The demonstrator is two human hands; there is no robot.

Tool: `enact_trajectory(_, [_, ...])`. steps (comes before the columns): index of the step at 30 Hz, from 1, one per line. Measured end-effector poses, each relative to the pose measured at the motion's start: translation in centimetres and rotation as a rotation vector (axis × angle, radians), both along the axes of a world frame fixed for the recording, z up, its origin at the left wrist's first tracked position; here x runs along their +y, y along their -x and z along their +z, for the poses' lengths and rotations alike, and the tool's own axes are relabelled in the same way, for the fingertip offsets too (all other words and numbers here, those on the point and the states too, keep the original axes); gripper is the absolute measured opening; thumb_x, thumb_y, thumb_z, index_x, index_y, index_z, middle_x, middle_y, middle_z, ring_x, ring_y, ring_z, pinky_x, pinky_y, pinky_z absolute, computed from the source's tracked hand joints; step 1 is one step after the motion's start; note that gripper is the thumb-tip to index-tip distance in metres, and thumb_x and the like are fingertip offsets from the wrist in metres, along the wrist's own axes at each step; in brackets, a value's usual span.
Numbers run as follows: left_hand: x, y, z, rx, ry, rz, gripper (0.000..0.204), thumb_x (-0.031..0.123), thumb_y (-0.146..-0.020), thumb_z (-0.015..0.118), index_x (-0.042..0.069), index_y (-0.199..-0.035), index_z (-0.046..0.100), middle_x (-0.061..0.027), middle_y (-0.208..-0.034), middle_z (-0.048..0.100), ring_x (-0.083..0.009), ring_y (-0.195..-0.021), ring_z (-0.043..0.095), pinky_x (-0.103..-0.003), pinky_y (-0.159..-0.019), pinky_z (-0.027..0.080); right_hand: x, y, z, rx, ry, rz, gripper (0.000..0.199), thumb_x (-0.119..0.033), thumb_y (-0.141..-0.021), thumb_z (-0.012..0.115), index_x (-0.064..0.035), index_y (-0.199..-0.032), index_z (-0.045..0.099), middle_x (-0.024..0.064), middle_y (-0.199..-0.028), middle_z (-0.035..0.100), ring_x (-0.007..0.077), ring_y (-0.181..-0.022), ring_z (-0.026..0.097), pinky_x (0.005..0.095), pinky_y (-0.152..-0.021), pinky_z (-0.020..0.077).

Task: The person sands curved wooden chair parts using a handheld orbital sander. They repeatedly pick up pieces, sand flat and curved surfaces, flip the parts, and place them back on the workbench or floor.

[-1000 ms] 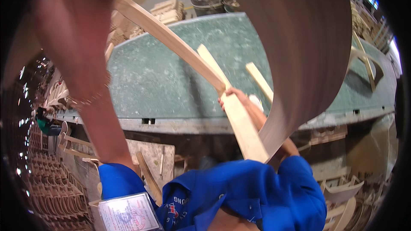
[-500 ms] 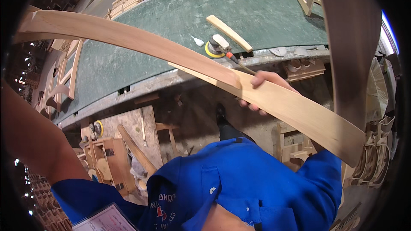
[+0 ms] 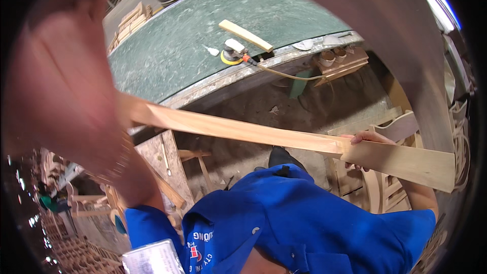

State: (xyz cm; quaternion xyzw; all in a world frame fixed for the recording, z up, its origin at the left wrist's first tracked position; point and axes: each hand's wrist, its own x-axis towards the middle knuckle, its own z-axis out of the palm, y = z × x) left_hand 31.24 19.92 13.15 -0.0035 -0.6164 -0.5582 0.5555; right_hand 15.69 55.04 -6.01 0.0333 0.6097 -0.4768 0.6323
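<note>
Gripping the wooden frame (image 3: 243, 131) right of centre, the right hand (image 3: 371, 137) is closed around the joint where the slim bar meets the wider pale board (image 3: 406, 162). From my remote seat I see that bar slanting gently from left of centre to the joint, and a broad grey-brown band (image 3: 403, 33) arching across the upper right, very near the lens. The left hand (image 3: 71, 63) fills the upper left as a blur, beside the bar's far end; I cannot tell whether it holds the wood or how its fingers stand. All this is above the blue shirt (image 3: 314, 213) along the lower edge. On the green table (image 3: 167, 45), upper centre, I make out a sander (image 3: 234, 49) with a yellow pad, a small white bottle (image 3: 212, 51) just beside it and a pale wood strip (image 3: 246, 35) nearby. The hose (image 3: 284, 75) runs right from the sander.
</note>
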Motion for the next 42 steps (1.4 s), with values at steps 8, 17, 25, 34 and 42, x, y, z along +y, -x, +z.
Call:
enact_trajectory(8, [0.9, -0.9, -19.8, 0.080, -0.632, -0.159, 0.064, 0.054, -0.093, 0.047, 0.006, -0.136, 0.038, -0.0130, -0.137, 0.042, -0.0266, -0.123, 0.042, -0.041, -0.110, 0.029, 5.2, 2.0, -7.5, 0.124, 0.253, -0.118, 0.033, -0.018, -0.091, 0.056, 0.0001, -0.118, 0.054, 0.0182, -0.115, 0.057, 0.0251, -0.091, 0.064, 0.0299, -0.078, 0.0531])
enact_trajectory(17, [-6.3, -10.8, -44.3, 0.139, -1.497, -0.033, 0.069, 0.047, -0.070, 0.078, 0.011, -0.124, 0.054, -0.0049, -0.128, 0.052, -0.0269, -0.123, 0.041, -0.043, -0.107, 0.032, -2.3, 3.6, -30.1, -0.274, -0.134, -0.196, 0.027, -0.027, -0.077, 0.071, -0.0127, -0.096, 0.059, 0.0107, -0.085, 0.059, 0.0242, -0.067, 0.063, 0.0370, -0.056, 0.0563])
enact_trajectory(25, [-7.2, -13.0, -53.6, 0.184, -1.637, 0.069, 0.072, 0.043, -0.070, 0.080, 0.010, -0.126, 0.050, -0.0044, -0.137, 0.044, -0.0274, -0.131, 0.036, -0.047, -0.110, 0.025, -8.4, 4.9, -39.0, -0.290, -0.368, -0.309, 0.026, -0.025, -0.074, 0.074, -0.0122, -0.095, 0.063, 0.0077, -0.087, 0.060, 0.0240, -0.069, 0.061, 0.0377, -0.056, 0.0569])
enact_trajectory(34, [-8.7, -10.5, -53.7, -0.082, -1.791, -0.012, 0.096, 0.045, -0.080, 0.070, 0.003, -0.145, 0.014, -0.0186, -0.149, 0.027, -0.0334, -0.138, 0.026, -0.049, -0.113, 0.024, -7.4, 9.5, -37.8, -0.458, -0.116, -0.442, 0.044, -0.041, -0.095, 0.050, -0.0096, -0.126, 0.048, 0.0118, -0.116, 0.055, 0.0345, -0.097, 0.061, 0.0462, -0.075, 0.0570])
enact_trajectory(42, [-7.6, -20.6, -48.5, -1.225, -0.644, 0.748, 0.051, 0.040, -0.093, 0.056, 0.003, -0.128, 0.050, -0.0121, -0.125, 0.054, -0.0235, -0.093, 0.065, -0.030, -0.077, 0.051, -9.3, 8.5, -28.8, -0.065, -0.193, -0.226, 0.054, -0.042, -0.089, 0.061, -0.0088, -0.129, 0.049, 0.0086, -0.109, 0.060, 0.0266, -0.093, 0.064, 0.0350, -0.074, 0.0562])
